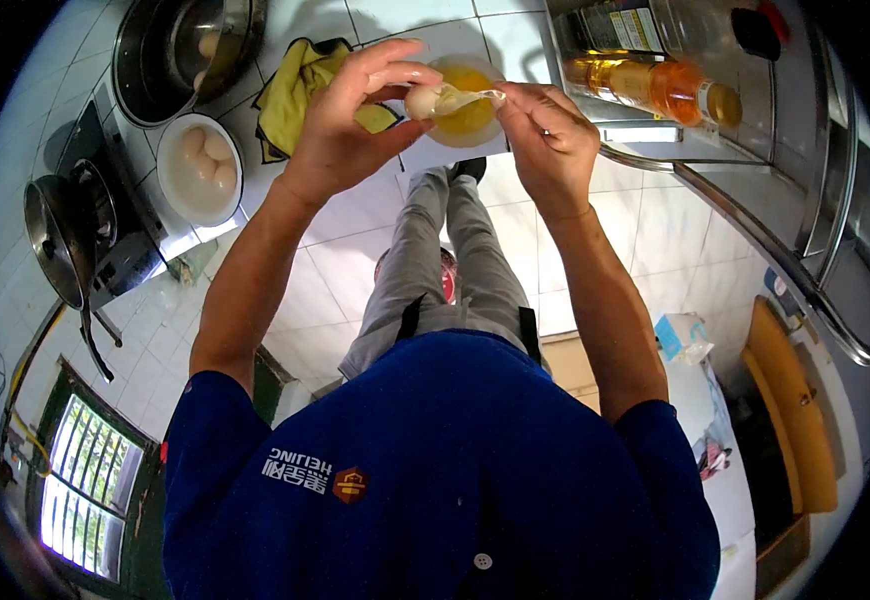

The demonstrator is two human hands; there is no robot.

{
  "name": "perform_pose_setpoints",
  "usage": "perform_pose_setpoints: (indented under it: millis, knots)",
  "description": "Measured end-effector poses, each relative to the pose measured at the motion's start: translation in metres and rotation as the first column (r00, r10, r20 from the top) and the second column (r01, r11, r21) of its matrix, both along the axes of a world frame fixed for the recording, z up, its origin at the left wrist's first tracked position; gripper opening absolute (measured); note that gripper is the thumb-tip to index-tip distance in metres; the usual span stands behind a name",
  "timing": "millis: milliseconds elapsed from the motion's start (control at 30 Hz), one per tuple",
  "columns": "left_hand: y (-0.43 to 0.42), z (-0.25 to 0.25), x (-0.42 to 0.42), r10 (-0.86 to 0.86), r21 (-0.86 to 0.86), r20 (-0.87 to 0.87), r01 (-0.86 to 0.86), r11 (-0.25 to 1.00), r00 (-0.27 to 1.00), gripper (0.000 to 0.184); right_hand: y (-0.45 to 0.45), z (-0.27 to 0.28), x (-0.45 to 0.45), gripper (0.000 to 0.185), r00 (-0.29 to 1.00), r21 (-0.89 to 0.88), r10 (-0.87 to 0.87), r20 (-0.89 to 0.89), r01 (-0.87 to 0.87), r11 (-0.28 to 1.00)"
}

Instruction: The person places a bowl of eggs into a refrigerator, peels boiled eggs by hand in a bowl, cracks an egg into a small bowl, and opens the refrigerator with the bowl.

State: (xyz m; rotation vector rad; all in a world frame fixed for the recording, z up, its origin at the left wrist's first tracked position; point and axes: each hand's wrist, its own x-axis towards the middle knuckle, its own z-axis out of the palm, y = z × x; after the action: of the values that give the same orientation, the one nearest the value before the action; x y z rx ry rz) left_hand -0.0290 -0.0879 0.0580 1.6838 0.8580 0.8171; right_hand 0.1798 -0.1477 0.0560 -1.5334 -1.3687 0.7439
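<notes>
My left hand [350, 120] grips a pale brown egg [420, 101] between its thumb and curled fingers. From the egg, a whitish, see-through strand [467, 98] stretches across to my right hand [552, 130], which pinches its end between thumb and forefinger. Whether the strand is egg membrane or egg white, I cannot tell. Both hands are above a bowl [503, 72] containing yellow liquid egg [463, 122]. A yellow-green cloth [293, 98] with dark edging lies beside my left hand on the white tiled counter.
Left of the cloth stand a white bowl [177, 203] of several eggs and a dark pot [133, 62]. A frying pan [53, 240] sits by the black stove [133, 240]. On the right, an oil bottle [655, 88] lies near a metal rail [745, 235].
</notes>
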Motion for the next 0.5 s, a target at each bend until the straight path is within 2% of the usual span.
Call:
perform_pose_setpoints:
  millis: [233, 333, 433, 500]
  knots:
    - [-0.014, -0.007, 0.003, 0.100, 0.047, 0.016, -0.101, 0.994, 0.995, 0.064, -0.007, -0.005, -0.004, 0.014, 0.995, 0.062, -0.027, 0.095, 0.021, 0.998]
    - [-0.020, -0.004, 0.006, 0.142, 0.056, 0.020, -0.143, 0.988, 0.990, 0.058, -0.011, -0.002, -0.005, 0.016, 0.990, 0.103, -0.024, 0.141, 0.010, 0.995]
    - [-0.023, -0.010, 0.008, 0.147, 0.154, -0.021, -0.142, 0.978, 0.989, 0.053, -0.014, -0.009, -0.004, 0.015, 0.983, 0.116, -0.061, 0.176, 0.041, 0.992]
    - [-0.022, -0.016, 0.013, 0.151, 0.285, -0.282, -0.067, 0.956, 0.947, 0.049, -0.016, -0.018, -0.003, 0.016, 0.984, 0.038, -0.070, 0.164, 0.065, 0.997]
